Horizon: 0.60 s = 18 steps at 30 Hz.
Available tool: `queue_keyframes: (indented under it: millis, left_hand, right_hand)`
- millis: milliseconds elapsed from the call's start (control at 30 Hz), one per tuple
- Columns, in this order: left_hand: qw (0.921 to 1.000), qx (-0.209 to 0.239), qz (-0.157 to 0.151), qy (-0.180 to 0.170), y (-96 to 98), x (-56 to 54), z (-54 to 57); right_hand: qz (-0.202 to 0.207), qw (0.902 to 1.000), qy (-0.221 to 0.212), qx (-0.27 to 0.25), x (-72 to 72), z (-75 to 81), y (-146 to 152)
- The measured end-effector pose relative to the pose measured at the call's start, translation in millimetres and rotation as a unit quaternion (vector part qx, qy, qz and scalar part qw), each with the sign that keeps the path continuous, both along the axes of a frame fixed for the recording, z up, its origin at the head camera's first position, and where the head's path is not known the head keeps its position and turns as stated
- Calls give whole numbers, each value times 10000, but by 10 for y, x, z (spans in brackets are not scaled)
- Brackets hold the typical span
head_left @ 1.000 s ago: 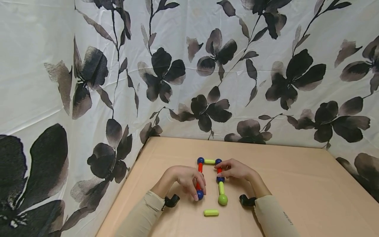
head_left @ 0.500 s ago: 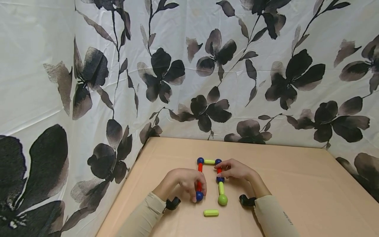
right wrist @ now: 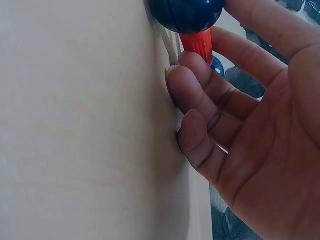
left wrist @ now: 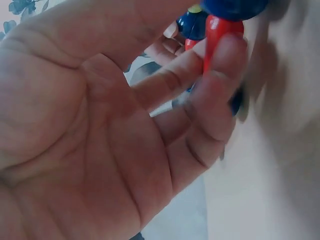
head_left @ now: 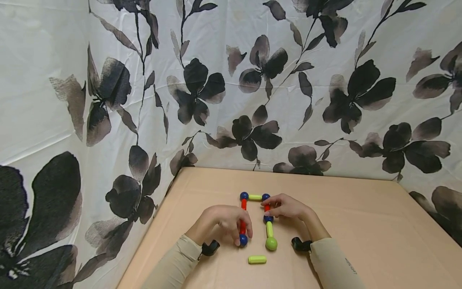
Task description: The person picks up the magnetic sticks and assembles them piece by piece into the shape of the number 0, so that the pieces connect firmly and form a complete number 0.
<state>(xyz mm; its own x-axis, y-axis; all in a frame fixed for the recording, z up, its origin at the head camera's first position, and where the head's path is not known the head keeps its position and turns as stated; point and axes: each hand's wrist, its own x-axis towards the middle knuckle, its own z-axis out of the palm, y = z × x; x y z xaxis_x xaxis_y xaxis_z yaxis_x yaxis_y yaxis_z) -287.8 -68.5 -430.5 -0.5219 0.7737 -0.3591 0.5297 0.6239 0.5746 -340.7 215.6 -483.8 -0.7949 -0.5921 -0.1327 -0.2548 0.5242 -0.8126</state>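
Note:
On the table, magnetic sticks and balls form a frame with its near side unjoined. My left hand point(head_left: 229, 222) has its fingers curled round the lower red stick point(head_left: 243, 228) of the left side, just beyond a blue ball point(head_left: 243, 240). The left wrist view shows fingertips on that red stick point(left wrist: 212, 37), below the blue ball point(left wrist: 235, 6). On the right side, my right hand point(head_left: 288, 206) pinches a red stick point(head_left: 267, 208) between two blue balls. In the right wrist view, its near blue ball point(right wrist: 187, 14) partly covers the red stick point(right wrist: 197, 46).
A yellow-green stick point(head_left: 255, 197) joins the far corners. Another yellow-green stick point(head_left: 269, 229) ends in a green ball point(head_left: 271, 243) on the right. A loose yellow-green stick point(head_left: 257, 259) lies nearer. The tan table point(head_left: 379, 224) meets a flowered cloth point(head_left: 223, 100) behind.
My left hand has turned slightly and its fingers have drawn in around the red stick. The near left blue ball has shifted slightly toward me. My right hand stays in place.

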Motion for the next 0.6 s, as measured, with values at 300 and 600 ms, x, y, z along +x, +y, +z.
queue_keyframes:
  millis: [300, 600]
  left_hand:
    - [9936, 955, -578, -196, 5, -57, 39]
    - [9922, 839, -912, -164, 191, 51, -12]
  right_hand:
    - [62, 9999, 86, 83, 1, 16, -11]
    - [123, 9998, 132, 6, 6, 27, -4]
